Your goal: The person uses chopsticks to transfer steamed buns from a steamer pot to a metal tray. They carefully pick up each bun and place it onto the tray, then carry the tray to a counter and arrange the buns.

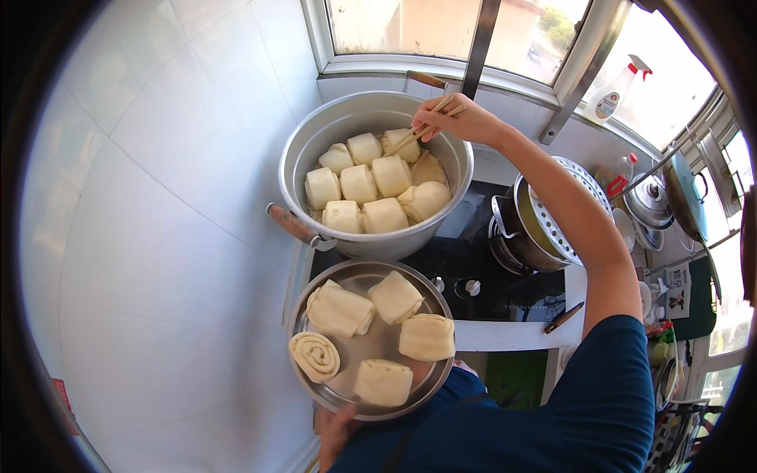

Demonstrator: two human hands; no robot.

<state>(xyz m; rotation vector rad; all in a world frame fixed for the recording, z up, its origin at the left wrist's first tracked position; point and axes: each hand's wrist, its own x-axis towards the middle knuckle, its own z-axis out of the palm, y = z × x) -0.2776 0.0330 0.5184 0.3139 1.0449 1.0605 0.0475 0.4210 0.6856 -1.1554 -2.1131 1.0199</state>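
Observation:
My right hand [440,118] holds a pair of wooden chopsticks [421,131] over a large aluminium pot [378,242]. The chopstick tips reach down to the rolled dough buns [391,175], at the back right of several laid in rows inside. A flatter piece of dough [427,169] lies by the pot's right wall. My left hand [338,428] grips the near rim of a round steel tray [355,349] in front of the pot. On it are several more dough rolls [383,381], one turned with its spiral end [315,356] up.
The pot stands on a black glass cooktop [497,284]. To its right is a smaller pot [532,230] with a perforated steamer plate [559,219]. A dark-handled knife [563,318] lies at the counter edge. A tiled wall [177,236] borders the left, and a spray bottle [612,91] stands on the windowsill.

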